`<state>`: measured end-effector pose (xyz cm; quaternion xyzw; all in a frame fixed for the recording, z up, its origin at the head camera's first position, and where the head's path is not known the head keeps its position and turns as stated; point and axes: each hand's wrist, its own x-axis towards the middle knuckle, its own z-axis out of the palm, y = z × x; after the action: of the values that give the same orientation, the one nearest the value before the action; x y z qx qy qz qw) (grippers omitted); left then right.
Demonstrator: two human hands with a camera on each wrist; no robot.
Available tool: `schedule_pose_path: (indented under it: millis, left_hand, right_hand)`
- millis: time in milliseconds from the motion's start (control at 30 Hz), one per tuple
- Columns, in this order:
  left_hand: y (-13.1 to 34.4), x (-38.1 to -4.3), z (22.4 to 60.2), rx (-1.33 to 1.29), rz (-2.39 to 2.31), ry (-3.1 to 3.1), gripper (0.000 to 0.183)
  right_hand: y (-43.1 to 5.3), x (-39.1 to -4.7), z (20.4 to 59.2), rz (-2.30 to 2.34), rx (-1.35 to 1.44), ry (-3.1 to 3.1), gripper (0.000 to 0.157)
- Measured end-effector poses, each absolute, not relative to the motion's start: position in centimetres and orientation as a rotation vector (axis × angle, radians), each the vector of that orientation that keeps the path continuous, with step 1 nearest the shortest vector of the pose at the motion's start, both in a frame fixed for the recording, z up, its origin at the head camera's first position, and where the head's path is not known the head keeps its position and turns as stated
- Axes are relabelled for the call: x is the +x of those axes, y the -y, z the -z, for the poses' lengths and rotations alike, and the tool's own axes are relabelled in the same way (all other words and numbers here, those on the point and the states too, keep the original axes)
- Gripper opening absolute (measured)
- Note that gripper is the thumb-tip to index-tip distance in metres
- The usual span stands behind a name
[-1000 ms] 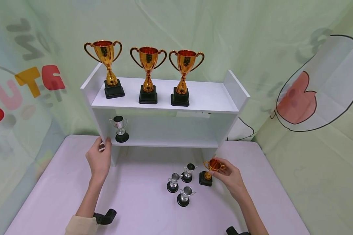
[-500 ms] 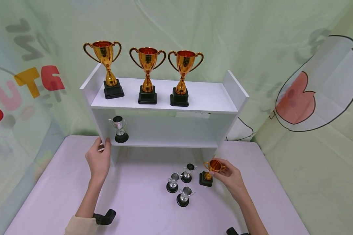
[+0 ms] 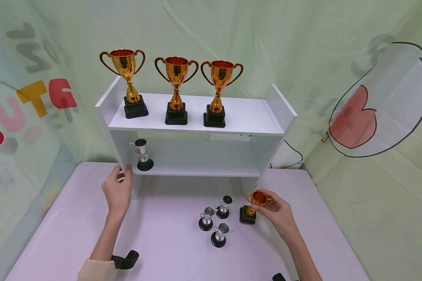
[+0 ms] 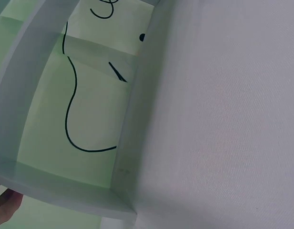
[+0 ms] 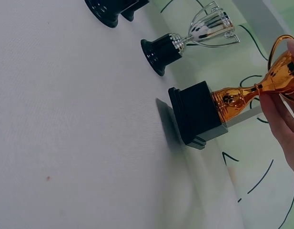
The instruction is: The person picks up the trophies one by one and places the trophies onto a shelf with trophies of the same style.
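From my station I see the gold trophy (image 3: 256, 199) before the front right foot of the shelf unit (image 3: 197, 152), toward the bench's (image 3: 176, 234) right edge. The right hand (image 3: 277, 212) pinches it around cup and stem; the left hand (image 3: 118, 191) pinches the unit's left panel (image 3: 114, 144). Beside the trophy stand three silver cups (image 3: 207, 214), seemingly left to shelve. Three gold cups (image 3: 177, 72) up top and one silver cup (image 3: 143, 156) at the middle shelf's (image 3: 200, 169) left end look done.
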<state>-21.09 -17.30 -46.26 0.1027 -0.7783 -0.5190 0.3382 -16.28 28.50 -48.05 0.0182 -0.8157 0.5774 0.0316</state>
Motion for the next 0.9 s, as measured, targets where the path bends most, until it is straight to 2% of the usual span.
schedule_pose_path:
  millis: [900]
  left_hand:
    - [17.2, -21.1, 46.2, 0.262, 1.365, 2.011, 0.024]
  right_hand:
    - [-27.7, -14.8, 44.3, -1.689, 0.197, 2.456, 0.05]
